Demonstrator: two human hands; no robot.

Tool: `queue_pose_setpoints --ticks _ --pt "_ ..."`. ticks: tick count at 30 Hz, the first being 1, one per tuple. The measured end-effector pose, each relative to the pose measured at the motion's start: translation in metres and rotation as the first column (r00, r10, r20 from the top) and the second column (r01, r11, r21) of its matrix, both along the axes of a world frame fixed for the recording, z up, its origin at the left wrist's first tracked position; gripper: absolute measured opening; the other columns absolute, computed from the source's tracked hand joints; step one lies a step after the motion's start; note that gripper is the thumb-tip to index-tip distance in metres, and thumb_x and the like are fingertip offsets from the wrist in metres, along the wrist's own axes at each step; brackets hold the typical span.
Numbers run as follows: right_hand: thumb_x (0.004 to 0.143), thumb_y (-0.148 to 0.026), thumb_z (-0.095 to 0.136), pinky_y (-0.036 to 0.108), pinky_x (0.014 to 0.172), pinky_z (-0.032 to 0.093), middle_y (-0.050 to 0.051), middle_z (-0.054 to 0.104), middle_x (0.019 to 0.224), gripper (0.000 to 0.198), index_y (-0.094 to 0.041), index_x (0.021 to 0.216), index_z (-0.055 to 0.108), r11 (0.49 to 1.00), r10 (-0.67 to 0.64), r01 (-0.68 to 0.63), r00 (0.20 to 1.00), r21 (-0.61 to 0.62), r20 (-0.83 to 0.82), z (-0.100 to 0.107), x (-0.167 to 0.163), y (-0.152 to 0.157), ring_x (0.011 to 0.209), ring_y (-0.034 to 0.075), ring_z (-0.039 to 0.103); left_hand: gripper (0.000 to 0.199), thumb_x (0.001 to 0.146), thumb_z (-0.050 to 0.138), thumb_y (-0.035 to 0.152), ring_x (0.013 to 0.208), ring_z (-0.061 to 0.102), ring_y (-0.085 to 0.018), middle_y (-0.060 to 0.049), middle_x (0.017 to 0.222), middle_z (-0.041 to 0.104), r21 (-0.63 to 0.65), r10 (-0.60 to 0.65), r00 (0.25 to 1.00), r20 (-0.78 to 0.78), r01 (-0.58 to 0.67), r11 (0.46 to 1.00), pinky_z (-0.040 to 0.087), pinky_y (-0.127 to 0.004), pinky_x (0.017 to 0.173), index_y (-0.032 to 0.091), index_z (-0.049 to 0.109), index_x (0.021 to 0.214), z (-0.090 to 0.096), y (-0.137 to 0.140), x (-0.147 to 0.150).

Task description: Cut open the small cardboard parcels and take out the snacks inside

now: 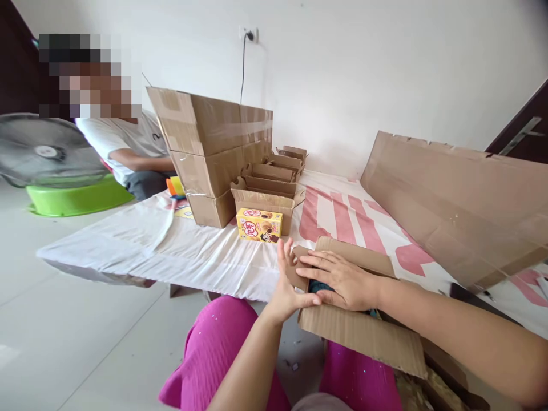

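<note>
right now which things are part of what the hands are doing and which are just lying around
In hand:
left hand
right hand
open cardboard box

Lying about:
yellow snack box
stack of big cartons
small folded boxes
flat cardboard sheet
fan

1. Both hands sit on the small cardboard box (355, 285) at the table's near edge: the right hand (346, 279) flat on top, the left hand (287, 285) against its left flap
2. Just beyond the fingertips, the yellow snack box (259, 224) blocks the way forward, backed by a row of open cartons (268, 191)
3. Further forward and left, the tall taped carton stack (214, 151) walls things off
4. Left of the left hand, the white table cover (149, 245) lies open, plenty of passage
5. Right of the right hand, the big leaning cardboard sheet (462, 205) closes that side
6. Between them, a striped lane (342, 220) runs clear
</note>
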State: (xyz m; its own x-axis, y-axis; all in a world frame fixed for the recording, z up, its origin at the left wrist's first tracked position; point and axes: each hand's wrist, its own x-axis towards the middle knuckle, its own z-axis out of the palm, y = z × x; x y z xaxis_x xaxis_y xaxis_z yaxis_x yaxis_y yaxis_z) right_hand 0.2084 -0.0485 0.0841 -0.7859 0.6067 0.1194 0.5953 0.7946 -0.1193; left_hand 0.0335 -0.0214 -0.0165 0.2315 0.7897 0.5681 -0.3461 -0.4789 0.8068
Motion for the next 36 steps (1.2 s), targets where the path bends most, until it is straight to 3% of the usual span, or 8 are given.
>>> queue_pose_setpoints --ticks 4,8,11,16,20,24,31,36 --pt "0.095 -0.051 0.044 0.05 0.116 0.024 0.01 0.05 0.143 0.051 -0.021 0.135 0.053 0.995 -0.04 0.038 0.999 -0.096 -0.012 -0.003 -0.004 0.006 0.14 0.027 0.03 0.113 0.064 0.077 0.061 0.149 0.01 -0.036 -0.013 0.161 0.01 0.124 0.313 0.949 0.03 -0.314 0.941 0.015 -0.059 0.117 0.036 0.009 0.151 0.003 0.0 -0.01" --pt "0.092 -0.055 0.048 0.051 0.115 0.027 0.013 0.051 0.141 0.055 -0.018 0.132 0.054 0.997 -0.025 0.022 0.999 -0.08 -0.033 -0.003 -0.002 0.005 0.138 0.029 0.034 0.113 0.061 0.073 0.068 0.148 0.01 -0.037 -0.014 0.161 0.015 0.097 -0.074 0.97 -0.231 0.099 0.99 0.01 -0.057 0.119 0.029 0.018 0.152 0.0 0.002 -0.018" --pt "0.092 -0.045 0.052 0.043 0.107 0.04 0.015 0.056 0.133 0.045 -0.016 0.126 0.057 0.997 -0.044 0.038 0.995 -0.066 -0.093 0.006 0.006 -0.001 0.126 0.025 0.049 0.12 0.057 0.07 0.074 0.148 0.008 -0.038 -0.014 0.162 0.012 -0.025 -0.313 0.902 -0.296 0.32 0.947 0.008 -0.056 0.12 0.027 0.016 0.153 -0.006 0.006 -0.017" --pt "0.081 -0.039 0.064 0.035 0.075 0.052 0.009 0.072 0.097 0.029 -0.02 0.103 0.066 0.897 -0.405 0.43 0.892 -0.102 0.198 0.014 0.032 -0.024 0.087 0.025 0.069 0.128 0.053 0.073 0.075 0.149 -0.001 -0.037 -0.011 0.163 0.0 -0.058 -0.357 0.857 -0.373 0.362 0.93 0.0 -0.053 0.121 0.026 0.013 0.154 -0.007 0.009 -0.019" --pt "0.071 -0.039 0.068 0.038 0.067 0.049 0.012 0.074 0.082 0.025 -0.018 0.085 0.07 0.831 -0.438 0.547 0.755 -0.101 0.488 -0.014 0.049 -0.039 0.078 0.034 0.071 0.137 0.048 0.072 0.079 0.149 -0.009 -0.035 -0.011 0.163 -0.007 -0.077 -0.405 0.815 -0.414 0.412 0.908 -0.007 -0.051 0.12 0.024 0.005 0.155 -0.004 0.011 -0.021" --pt "0.076 -0.031 0.057 0.035 0.067 0.046 0.012 0.074 0.086 0.02 -0.018 0.085 0.069 0.817 -0.48 0.566 0.775 -0.112 0.412 -0.039 0.052 -0.04 0.079 0.031 0.071 0.149 0.038 0.078 0.076 0.148 -0.013 -0.036 -0.011 0.163 -0.011 -0.12 -0.447 0.763 -0.467 0.446 0.887 -0.008 -0.05 0.119 0.022 0.002 0.155 -0.004 0.018 -0.025" --pt "0.082 -0.026 0.048 0.034 0.069 0.046 0.01 0.075 0.09 0.021 -0.022 0.081 0.069 0.792 -0.506 0.573 0.809 -0.211 0.299 -0.033 0.052 -0.039 0.082 0.028 0.071 0.166 0.028 0.091 0.058 0.148 0.007 -0.038 -0.014 0.162 0.009 -0.26 -0.555 0.741 -0.378 0.49 0.832 0.009 -0.053 0.119 0.025 -0.013 0.152 -0.016 0.025 -0.023" --pt "0.081 -0.024 0.05 0.034 0.07 0.046 0.011 0.075 0.089 0.018 -0.02 0.078 0.068 0.795 -0.512 0.572 0.812 -0.205 0.28 -0.029 0.057 -0.033 0.086 0.03 0.07 0.167 0.029 0.095 0.046 0.148 0.013 -0.037 -0.013 0.162 0.006 -0.28 -0.493 0.785 -0.376 0.411 0.868 0.015 -0.051 0.119 0.028 -0.019 0.15 -0.024 0.019 -0.016"
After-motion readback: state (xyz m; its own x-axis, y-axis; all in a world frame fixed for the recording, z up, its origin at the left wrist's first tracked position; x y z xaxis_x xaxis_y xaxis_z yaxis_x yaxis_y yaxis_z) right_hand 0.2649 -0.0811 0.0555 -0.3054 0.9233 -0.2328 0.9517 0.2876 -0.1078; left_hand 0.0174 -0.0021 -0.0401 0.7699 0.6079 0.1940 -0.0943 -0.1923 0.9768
